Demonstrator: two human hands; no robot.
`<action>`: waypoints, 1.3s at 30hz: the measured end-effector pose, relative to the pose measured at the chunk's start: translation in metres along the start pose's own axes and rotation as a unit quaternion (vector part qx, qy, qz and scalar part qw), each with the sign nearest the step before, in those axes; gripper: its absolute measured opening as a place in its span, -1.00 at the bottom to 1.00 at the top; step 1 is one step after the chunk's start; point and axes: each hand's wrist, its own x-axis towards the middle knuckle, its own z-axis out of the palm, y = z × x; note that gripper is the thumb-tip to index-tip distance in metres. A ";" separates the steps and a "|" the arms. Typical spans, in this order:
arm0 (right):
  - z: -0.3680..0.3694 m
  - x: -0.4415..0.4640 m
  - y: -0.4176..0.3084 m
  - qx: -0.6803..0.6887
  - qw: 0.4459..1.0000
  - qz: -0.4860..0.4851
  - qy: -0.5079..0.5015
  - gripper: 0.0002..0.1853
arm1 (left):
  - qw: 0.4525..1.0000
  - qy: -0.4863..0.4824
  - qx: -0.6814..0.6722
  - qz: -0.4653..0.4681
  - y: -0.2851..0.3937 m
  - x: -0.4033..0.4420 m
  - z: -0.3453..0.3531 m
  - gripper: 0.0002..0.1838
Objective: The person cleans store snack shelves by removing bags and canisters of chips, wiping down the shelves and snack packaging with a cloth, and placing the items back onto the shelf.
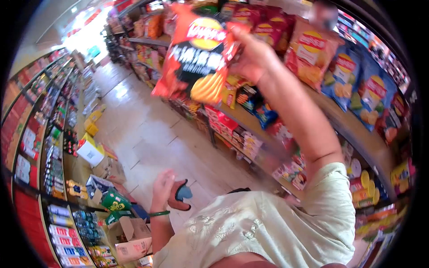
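Observation:
My right hand [257,56] is raised at the top shelf and closed on the side of a red and black bag of potato chips [196,58]. The bag's printed front faces me, with a yellow round logo and ridged chips on it. Behind it, more chip bags stand on the shelf: an orange-red one [309,56] and a blue one [343,73] to the right of my hand. Low over the aisle floor hangs my left hand [163,185], a little blurred, fingers loosely apart and holding nothing. A green bangle [159,214] circles that wrist.
A tiled aisle floor [149,147] runs toward a bright doorway. Opened cardboard boxes [134,230] and a white-and-yellow carton [90,151] line its left side, below shelves of bottles [85,221]. Yellow canisters [362,183] sit on the lower right shelf. A person [323,17] is beyond the top shelf.

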 end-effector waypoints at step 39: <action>-0.295 -0.395 -0.002 -0.183 0.959 -0.112 0.186 -0.44 | 0.903 -0.421 -0.088 0.003 0.070 -0.104 0.327 -0.70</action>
